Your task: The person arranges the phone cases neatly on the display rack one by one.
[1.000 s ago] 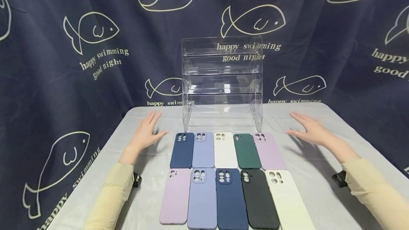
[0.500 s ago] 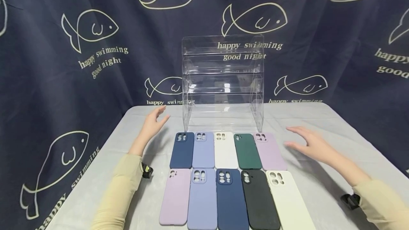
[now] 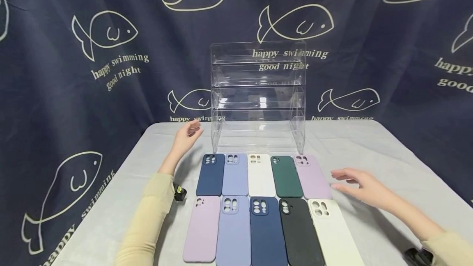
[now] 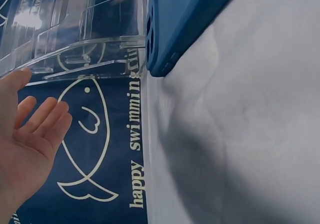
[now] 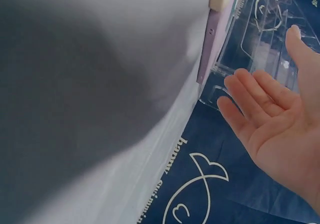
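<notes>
My left hand (image 3: 186, 138) hovers above the table at the left side of a clear tiered display rack (image 3: 258, 138), with relaxed fingers and nothing held. In the left wrist view its fingers (image 4: 47, 124) are loosely bent near the rack's edge, with a blue phone case (image 4: 185, 18) beyond. My right hand (image 3: 360, 184) is over the table just right of a light purple phone case (image 3: 313, 180), holding nothing. The right wrist view shows its fingers (image 5: 255, 93) extended, palm exposed. A cream phone case (image 3: 336, 233) lies nearest below it.
Phone cases lie in two rows before the rack, among them a dark blue one (image 3: 210, 177), a green one (image 3: 287, 180), a black one (image 3: 301, 233) and a pink-purple one (image 3: 202, 233). A navy fish-print curtain (image 3: 236, 24) hangs behind the grey-white table (image 3: 148, 155).
My left hand has moved right and slightly forward, closer to the rack's side. My right hand has come back toward me, down beside the purple case. The cases and rack stay put.
</notes>
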### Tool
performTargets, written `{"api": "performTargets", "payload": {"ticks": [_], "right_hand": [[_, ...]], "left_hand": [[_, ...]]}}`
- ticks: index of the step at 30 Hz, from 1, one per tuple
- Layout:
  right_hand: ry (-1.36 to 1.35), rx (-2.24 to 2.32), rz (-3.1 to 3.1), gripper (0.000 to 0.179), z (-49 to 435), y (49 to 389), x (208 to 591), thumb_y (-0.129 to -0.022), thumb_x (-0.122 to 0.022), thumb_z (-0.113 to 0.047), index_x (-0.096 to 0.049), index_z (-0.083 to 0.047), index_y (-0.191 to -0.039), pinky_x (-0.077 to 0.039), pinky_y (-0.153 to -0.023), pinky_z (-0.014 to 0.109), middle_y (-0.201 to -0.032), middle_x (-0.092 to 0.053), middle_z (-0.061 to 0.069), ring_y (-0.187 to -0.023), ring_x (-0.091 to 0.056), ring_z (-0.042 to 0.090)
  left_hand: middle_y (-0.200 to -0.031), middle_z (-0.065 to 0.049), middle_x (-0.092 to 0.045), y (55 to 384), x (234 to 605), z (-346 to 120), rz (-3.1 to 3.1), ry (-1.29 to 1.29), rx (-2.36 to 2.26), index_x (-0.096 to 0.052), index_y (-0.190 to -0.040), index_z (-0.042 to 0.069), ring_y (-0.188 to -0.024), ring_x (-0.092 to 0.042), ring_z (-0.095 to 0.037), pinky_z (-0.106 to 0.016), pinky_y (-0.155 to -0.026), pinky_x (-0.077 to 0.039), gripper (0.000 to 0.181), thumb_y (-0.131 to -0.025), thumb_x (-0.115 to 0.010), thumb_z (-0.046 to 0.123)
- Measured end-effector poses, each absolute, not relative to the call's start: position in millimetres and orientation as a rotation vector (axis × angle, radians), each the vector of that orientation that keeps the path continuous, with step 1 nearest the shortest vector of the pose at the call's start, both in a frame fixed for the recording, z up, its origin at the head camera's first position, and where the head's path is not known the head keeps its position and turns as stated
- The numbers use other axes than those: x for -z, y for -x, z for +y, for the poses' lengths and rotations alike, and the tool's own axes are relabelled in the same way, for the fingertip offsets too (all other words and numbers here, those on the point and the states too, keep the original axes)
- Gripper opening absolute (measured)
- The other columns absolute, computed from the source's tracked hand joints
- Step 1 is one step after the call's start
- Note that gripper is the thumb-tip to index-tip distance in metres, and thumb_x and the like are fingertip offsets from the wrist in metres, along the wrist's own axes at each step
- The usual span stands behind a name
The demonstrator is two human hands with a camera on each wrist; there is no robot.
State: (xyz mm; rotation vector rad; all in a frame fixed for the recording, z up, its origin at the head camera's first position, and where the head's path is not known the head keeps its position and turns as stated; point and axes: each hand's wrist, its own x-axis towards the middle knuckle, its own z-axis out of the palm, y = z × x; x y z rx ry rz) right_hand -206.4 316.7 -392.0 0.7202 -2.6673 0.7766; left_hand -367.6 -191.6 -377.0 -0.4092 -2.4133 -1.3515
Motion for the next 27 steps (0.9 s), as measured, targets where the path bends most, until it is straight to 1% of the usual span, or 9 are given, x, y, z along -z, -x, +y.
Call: {"api": "performTargets", "payload": {"ticks": [3, 7, 10, 13, 16, 20, 27], "right_hand": [[-0.757, -0.815, -2.646, 0.027, 315.6, 201.7, 397.4, -0.079, -0.073, -0.012, -0.067, -0.002, -0.104, -0.057, -0.069, 0.027, -0.098, -0.070, 0.007, -0.088, -0.063, 0.001], [-0.816, -0.859, -2.629, 0.019, 314.5, 197.8, 404.6, -0.078, -0.074, -0.010, -0.068, -0.007, -0.096, -0.054, -0.061, 0.021, -0.088, -0.069, 0.004, -0.080, -0.060, -0.003], [-0.861, -0.902, -2.624, 0.017, 314.2, 195.9, 409.2, -0.077, -0.074, -0.010, -0.068, -0.009, -0.093, -0.051, -0.058, 0.018, -0.084, -0.067, 0.001, -0.075, -0.057, -0.005], [-0.897, -0.934, -2.624, 0.017, 314.1, 193.9, 411.5, -0.077, -0.074, -0.008, -0.067, -0.010, -0.092, -0.050, -0.058, 0.017, -0.083, -0.067, -0.001, -0.074, -0.057, -0.005], [-0.918, -0.953, -2.641, 0.018, 314.1, 190.8, 412.0, -0.077, -0.074, -0.007, -0.067, -0.010, -0.092, -0.051, -0.058, 0.019, -0.084, -0.067, -0.002, -0.074, -0.057, -0.004], [-0.945, -0.983, -2.686, 0.018, 312.5, 187.8, 412.0, -0.078, -0.074, -0.011, -0.066, -0.009, -0.094, -0.053, -0.060, 0.021, -0.085, -0.066, 0.000, -0.076, -0.057, -0.004], [-0.981, -1.035, -2.718, 0.024, 313.9, 186.5, 411.0, -0.075, -0.077, -0.013, -0.065, -0.008, -0.095, -0.055, -0.061, 0.022, -0.085, -0.063, -0.002, -0.076, -0.058, 0.000]], "left_hand": [[-0.125, -0.021, -0.059, 370.0, 377.7, -188.1, -2.417, 0.413, 1.367, -0.050, -0.132, 0.002, -0.115, -0.057, -0.035, -0.043, -0.102, -0.047, 0.044, -0.092, -0.061, 0.018], [-0.123, -0.021, -0.060, 372.2, 378.7, -184.8, -2.400, 0.412, 1.398, -0.051, -0.131, 0.002, -0.113, -0.058, -0.035, -0.043, -0.100, -0.048, 0.044, -0.091, -0.061, 0.017], [-0.122, -0.022, -0.061, 375.0, 379.6, -183.0, -2.376, 0.408, 1.420, -0.052, -0.130, 0.002, -0.112, -0.059, -0.035, -0.042, -0.099, -0.049, 0.042, -0.091, -0.062, 0.016], [-0.121, -0.023, -0.061, 379.3, 380.9, -180.2, -2.344, 0.407, 1.463, -0.053, -0.128, 0.000, -0.111, -0.059, -0.036, -0.042, -0.099, -0.049, 0.041, -0.090, -0.062, 0.014], [-0.121, -0.022, -0.061, 383.7, 383.1, -175.9, -2.337, 0.397, 1.505, -0.053, -0.128, -0.001, -0.111, -0.059, -0.036, -0.042, -0.098, -0.049, 0.042, -0.090, -0.062, 0.015], [-0.122, -0.021, -0.061, 386.5, 386.8, -170.3, -2.352, 0.384, 1.542, -0.052, -0.129, 0.001, -0.112, -0.059, -0.034, -0.042, -0.096, -0.051, 0.045, -0.090, -0.064, 0.020], [-0.119, -0.025, -0.061, 389.9, 391.9, -161.2, -2.419, 0.483, 1.415, -0.052, -0.128, -0.002, -0.112, -0.059, -0.035, -0.041, -0.097, -0.050, 0.044, -0.089, -0.064, 0.013]]}}
